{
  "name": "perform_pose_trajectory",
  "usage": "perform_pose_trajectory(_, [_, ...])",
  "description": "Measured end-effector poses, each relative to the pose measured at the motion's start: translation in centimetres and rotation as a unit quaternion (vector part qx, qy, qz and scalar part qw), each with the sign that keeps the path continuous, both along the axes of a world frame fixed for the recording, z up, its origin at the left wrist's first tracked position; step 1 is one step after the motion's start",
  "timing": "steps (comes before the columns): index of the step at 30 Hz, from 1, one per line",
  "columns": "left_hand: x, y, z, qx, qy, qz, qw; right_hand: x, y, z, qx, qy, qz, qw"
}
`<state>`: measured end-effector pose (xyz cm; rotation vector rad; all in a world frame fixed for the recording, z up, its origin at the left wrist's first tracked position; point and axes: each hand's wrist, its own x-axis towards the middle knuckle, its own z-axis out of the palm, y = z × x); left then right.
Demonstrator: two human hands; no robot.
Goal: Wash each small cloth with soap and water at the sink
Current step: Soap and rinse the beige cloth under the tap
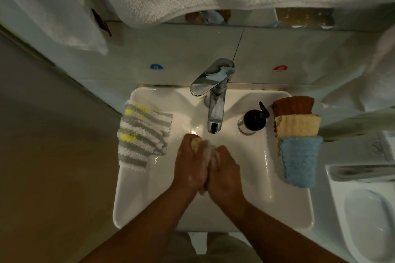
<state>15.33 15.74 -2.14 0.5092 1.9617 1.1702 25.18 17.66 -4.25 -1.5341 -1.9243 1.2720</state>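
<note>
Scrubbing grip: left hand (190, 162) and right hand (224, 168), pressed side by side, both clamp a sudsy pale-yellow small cloth (197, 142) above the white ceramic sink (128, 198); its long axis points toward the chrome faucet spout (214, 117) just beyond; the folded blue terry cloth (299, 160) lies nearer the right hand

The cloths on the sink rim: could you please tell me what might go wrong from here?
1. The striped cloth overhangs the left rim of the sink; a nudge from the left hand might drop it to the floor.
2. The blue cloth lies beside the right hand; suds from the scrubbed cloth that both hands grip may splash it.
3. The soap dispenser nearby could be knocked over.
</note>
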Motion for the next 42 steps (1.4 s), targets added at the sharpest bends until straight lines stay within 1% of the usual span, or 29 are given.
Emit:
perform_pose_trajectory(1, [-0.4,0.2,-0.3,-0.013,-0.006,0.036,0.999,-0.3,-0.8,0.8,-0.001,0.025,0.017,1.000])
perform_pose_trajectory(2, [-0.3,0.2,-0.4,-0.009,-0.060,0.073,0.995,-0.6,-1.0,1.4,0.016,0.044,0.024,0.999])
perform_pose_trajectory(3, [0.2,0.0,-0.2,0.000,-0.137,0.092,0.986,-0.9,-0.7,1.7,0.038,0.054,0.021,0.998])
perform_pose_trajectory(4, [0.9,-0.4,-0.1,0.006,-0.181,0.087,0.980,-1.1,0.0,1.7,0.056,0.053,0.011,0.997])
perform_pose_trajectory(5, [1.6,-0.9,0.0,0.008,-0.178,0.063,0.982,-1.2,1.1,1.6,0.055,0.044,-0.010,0.997])
perform_pose_trajectory(7, [2.7,-1.8,0.5,0.021,-0.128,0.006,0.992,-1.0,3.5,0.4,0.020,0.007,-0.050,0.998])
perform_pose_trajectory(8, [2.8,-1.9,0.9,0.033,-0.116,-0.004,0.993,-0.7,4.0,-0.1,0.004,-0.008,-0.059,0.998])
perform_pose_trajectory(10, [2.2,-1.3,1.1,0.049,-0.104,-0.008,0.993,-0.1,3.4,-0.5,-0.013,-0.024,-0.051,0.998])
perform_pose_trajectory(11, [1.6,-0.9,0.9,0.045,-0.082,-0.003,0.996,0.1,2.5,-0.2,-0.011,-0.018,-0.035,0.999])
perform_pose_trajectory(13, [0.4,-0.1,0.3,0.015,-0.044,0.046,0.998,-0.1,0.2,1.3,-0.007,0.029,0.011,0.999])
perform_pose_trajectory(14, [0.2,0.1,0.2,0.006,-0.056,0.076,0.995,-0.4,-0.5,2.0,-0.002,0.050,0.027,0.998])
perform_pose_trajectory(16, [1.0,0.2,0.6,0.006,-0.129,0.107,0.986,-1.0,-0.2,2.5,0.028,0.062,0.019,0.997])
perform_pose_trajectory(17, [1.6,0.0,0.9,0.009,-0.156,0.102,0.983,-1.2,0.8,2.1,0.040,0.052,0.003,0.998])
perform_pose_trajectory(19, [2.8,-0.7,1.4,0.023,-0.173,0.070,0.982,-1.1,3.1,1.0,0.024,0.011,-0.024,0.999])
perform_pose_trajectory(22, [2.6,-1.6,1.0,0.027,-0.124,-0.005,0.992,-0.2,3.8,-0.4,-0.035,-0.015,-0.042,0.998])
perform_pose_trajectory(24, [1.7,-1.2,0.4,0.024,-0.090,0.023,0.995,0.1,2.2,0.0,-0.037,-0.012,-0.025,0.999])
perform_pose_trajectory(26, [0.8,-0.5,-0.1,0.002,-0.068,0.074,0.995,-0.3,0.2,1.1,-0.029,0.032,0.018,0.999])
perform_pose_trajectory(28, [0.7,-0.2,-0.4,0.004,-0.110,0.103,0.989,-0.7,-0.5,1.6,-0.016,0.057,0.029,0.998])
perform_pose_trajectory(29, [1.1,-0.3,-0.4,0.010,-0.123,0.099,0.987,-0.8,-0.1,1.5,0.004,0.052,0.028,0.998])
perform_pose_trajectory(31, [2.0,-0.9,-0.2,0.015,-0.111,0.060,0.992,-0.7,1.5,0.9,0.034,0.026,0.035,0.998])
perform_pose_trajectory(32, [2.2,-1.3,0.2,0.018,-0.103,0.032,0.994,-0.4,2.3,0.4,0.033,0.009,0.034,0.999])
perform_pose_trajectory(34, [1.9,-1.7,0.4,0.015,-0.075,-0.033,0.997,0.3,3.8,-0.7,0.013,-0.015,0.018,1.000])
perform_pose_trajectory(36, [0.9,-1.9,-0.2,-0.004,-0.020,-0.076,0.997,0.9,4.9,-1.5,0.011,-0.043,0.005,0.999])
perform_pose_trajectory(38, [-0.1,-2.0,-1.1,-0.039,0.054,-0.067,0.996,1.2,5.6,-1.7,0.006,-0.072,-0.027,0.997])
perform_pose_trajectory(39, [-0.4,-2.1,-1.4,-0.058,0.077,-0.053,0.994,1.3,5.7,-1.5,-0.005,-0.079,-0.051,0.996])
perform_pose_trajectory(40, [-0.4,-2.2,-1.5,-0.076,0.084,-0.041,0.993,1.4,5.5,-1.5,-0.011,-0.085,-0.064,0.994])
perform_pose_trajectory(42, [-0.1,-2.3,-2.0,-0.112,0.076,-0.033,0.990,1.3,4.5,-1.4,0.022,-0.077,-0.041,0.996])
